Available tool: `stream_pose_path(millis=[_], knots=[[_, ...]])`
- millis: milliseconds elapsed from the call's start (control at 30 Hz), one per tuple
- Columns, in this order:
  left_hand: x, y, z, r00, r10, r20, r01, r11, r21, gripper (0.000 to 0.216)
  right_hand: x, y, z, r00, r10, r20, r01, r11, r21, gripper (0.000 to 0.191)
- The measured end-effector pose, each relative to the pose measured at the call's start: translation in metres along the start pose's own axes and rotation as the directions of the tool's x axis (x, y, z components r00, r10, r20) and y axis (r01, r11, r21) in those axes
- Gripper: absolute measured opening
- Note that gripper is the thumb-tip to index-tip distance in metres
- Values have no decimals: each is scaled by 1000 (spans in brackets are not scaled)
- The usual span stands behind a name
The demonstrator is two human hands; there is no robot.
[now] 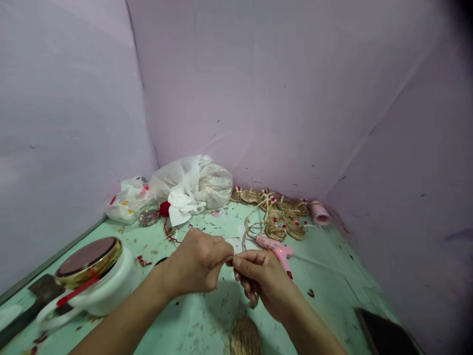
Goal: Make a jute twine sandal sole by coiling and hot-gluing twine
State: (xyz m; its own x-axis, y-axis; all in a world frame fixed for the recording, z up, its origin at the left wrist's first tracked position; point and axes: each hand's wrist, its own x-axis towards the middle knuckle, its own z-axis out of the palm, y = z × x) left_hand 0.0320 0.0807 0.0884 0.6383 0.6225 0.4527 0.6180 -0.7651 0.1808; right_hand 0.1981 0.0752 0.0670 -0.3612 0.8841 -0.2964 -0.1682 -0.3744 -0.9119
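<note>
My left hand [195, 264] and my right hand [264, 276] meet in the middle of the view, above the table. Both are closed in a pinch, with their fingertips touching. Whatever sits between the fingertips is too small and hidden to make out. Below them, at the bottom edge, lies an oval piece wound in brown twine [246, 337], partly cut off by the frame. Just beyond my right hand rests a pink glue gun [276, 248] with a small orange light. A loose loop of twine [247, 231] runs beside its nozzle.
Several twine-wound pieces with red and white beads [275, 230] lie at the back, beside a pink spool [320, 213]. Plastic bags [218, 182] and a red yarn ball [164, 209] sit back left. A white lidded mug [118, 283] stands left; a dark flat object [386, 333] lies right.
</note>
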Motion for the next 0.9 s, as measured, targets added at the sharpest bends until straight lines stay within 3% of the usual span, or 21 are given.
stream_pose_path(millis=[133,267,467,667,900], knots=[[1,-2,0,998,-51,28,53,996,-72,20,3,2,-1,994,-79,-71,75,996,-51,30],[2,-7,-1,980,-185,75,197,962,-191,22,6,3,-2,968,-176,-178,175,984,-18,26],[3,-3,-8,965,-216,146,234,965,-121,21,5,-2,-4,949,-171,-266,182,983,19,28],[2,2,-12,950,-214,227,225,974,-24,17,3,-3,0,966,-133,-223,147,988,46,26],[3,3,-3,966,-206,155,214,976,-42,18,5,6,9,973,-88,-212,91,996,3,29]])
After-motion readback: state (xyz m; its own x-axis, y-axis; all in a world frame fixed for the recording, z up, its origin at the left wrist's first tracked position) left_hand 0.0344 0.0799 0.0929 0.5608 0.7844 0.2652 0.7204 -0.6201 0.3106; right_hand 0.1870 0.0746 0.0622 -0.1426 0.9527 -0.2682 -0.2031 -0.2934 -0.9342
